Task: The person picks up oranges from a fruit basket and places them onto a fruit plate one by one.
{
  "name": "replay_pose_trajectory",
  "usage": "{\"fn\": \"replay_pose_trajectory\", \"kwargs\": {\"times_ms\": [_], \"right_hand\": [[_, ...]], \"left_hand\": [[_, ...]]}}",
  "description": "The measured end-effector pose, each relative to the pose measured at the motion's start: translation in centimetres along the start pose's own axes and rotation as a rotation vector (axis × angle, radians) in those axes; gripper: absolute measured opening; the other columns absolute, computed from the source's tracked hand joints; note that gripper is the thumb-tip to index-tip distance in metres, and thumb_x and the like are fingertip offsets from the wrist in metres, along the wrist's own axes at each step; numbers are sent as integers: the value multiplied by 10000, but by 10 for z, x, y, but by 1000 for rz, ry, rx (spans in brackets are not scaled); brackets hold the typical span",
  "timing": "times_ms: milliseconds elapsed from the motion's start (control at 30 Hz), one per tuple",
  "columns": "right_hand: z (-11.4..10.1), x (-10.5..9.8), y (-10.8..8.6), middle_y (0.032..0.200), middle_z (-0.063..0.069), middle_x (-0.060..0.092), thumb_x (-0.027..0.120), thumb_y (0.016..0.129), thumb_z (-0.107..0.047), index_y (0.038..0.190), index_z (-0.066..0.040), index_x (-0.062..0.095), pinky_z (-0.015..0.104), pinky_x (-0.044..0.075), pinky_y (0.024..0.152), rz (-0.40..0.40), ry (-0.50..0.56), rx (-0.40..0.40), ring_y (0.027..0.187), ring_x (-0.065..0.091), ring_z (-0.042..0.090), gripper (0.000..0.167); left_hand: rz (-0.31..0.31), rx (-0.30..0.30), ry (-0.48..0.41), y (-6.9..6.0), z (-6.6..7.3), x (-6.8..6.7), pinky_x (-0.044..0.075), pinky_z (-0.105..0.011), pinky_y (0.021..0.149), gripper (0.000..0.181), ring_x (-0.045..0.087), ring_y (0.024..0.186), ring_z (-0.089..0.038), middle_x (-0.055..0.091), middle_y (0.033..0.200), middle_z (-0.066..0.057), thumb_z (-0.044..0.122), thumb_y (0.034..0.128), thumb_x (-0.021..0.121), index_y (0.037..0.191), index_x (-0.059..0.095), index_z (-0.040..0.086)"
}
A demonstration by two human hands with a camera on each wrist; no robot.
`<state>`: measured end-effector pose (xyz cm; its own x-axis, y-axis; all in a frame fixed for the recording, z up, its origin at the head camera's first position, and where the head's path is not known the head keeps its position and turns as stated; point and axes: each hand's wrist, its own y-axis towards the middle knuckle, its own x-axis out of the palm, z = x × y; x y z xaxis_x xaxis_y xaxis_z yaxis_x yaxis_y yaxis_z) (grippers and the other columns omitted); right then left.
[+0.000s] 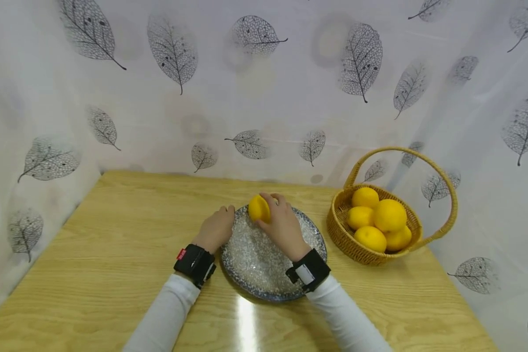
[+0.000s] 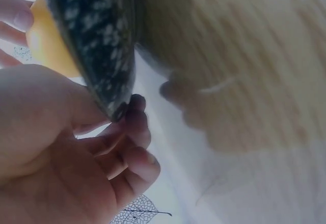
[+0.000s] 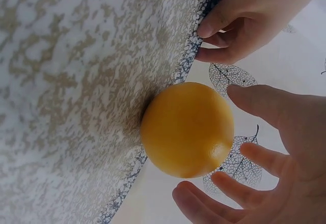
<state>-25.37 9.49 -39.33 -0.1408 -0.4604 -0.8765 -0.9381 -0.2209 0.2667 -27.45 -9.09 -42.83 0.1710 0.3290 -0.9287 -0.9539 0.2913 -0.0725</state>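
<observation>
A round speckled grey plate (image 1: 255,259) with a dark blue rim lies on the wooden table. My left hand (image 1: 216,229) grips its left rim; in the left wrist view the thumb is on the upper side and curled fingers (image 2: 136,122) are at the underside. Near the plate's far edge sits a smooth yellow lemon-like fruit (image 3: 187,130). Around that fruit my right hand (image 1: 283,226) is spread, and the right wrist view shows thumb and fingers (image 3: 265,155) loosely bent, with a gap between them and the fruit.
To the right of the plate stands a wicker basket (image 1: 349,244) with a tall arched handle, holding several yellow fruits (image 1: 389,215). The wooden table (image 1: 114,254) reaches back to a white curtain (image 1: 264,88) printed with leaves.
</observation>
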Motion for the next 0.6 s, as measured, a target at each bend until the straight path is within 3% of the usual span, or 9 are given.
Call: {"fn": "replay_pose_trajectory", "kwargs": {"times_ms": [600], "right_hand": [[3, 2, -1, 1482, 230, 499, 793, 897, -241, 1476, -122, 528, 544, 521, 1032, -55, -49, -12, 1255, 574, 449, 647]], "left_hand": [[-22, 58, -16, -4, -1, -7, 538, -535, 981, 435, 601, 1187, -474, 537, 1330, -366, -59, 994, 504, 1418, 445, -132]]}}
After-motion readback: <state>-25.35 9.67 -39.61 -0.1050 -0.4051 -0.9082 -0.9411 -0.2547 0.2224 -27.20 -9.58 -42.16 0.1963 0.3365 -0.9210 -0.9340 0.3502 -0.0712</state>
